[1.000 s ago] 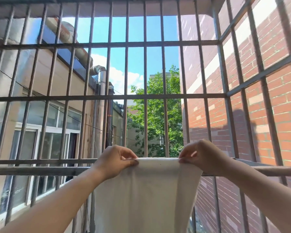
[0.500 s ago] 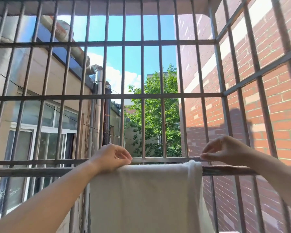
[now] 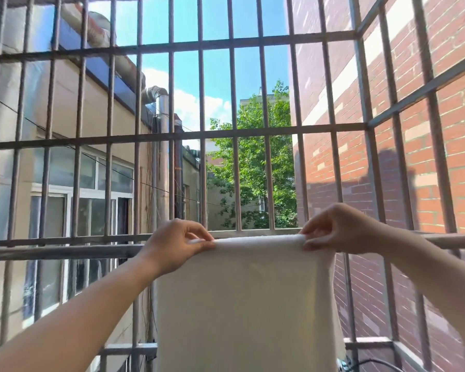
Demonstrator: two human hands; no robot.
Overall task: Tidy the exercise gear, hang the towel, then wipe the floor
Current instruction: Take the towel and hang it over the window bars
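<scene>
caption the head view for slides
Left hand and right hand pinch a white cloth towel draped over a grey metal rail.

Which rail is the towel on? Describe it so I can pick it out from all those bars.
Look at the barred window cage. Low across it, nearer than the upright bars, runs a thicker horizontal rail. It alone carries the white towel, draped over it, with the left hand and right hand pinching the fold's two ends.

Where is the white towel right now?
The white towel hangs low and centre in the head view, draped over the grey rail, its top fold pinched by the left hand and right hand.
</scene>
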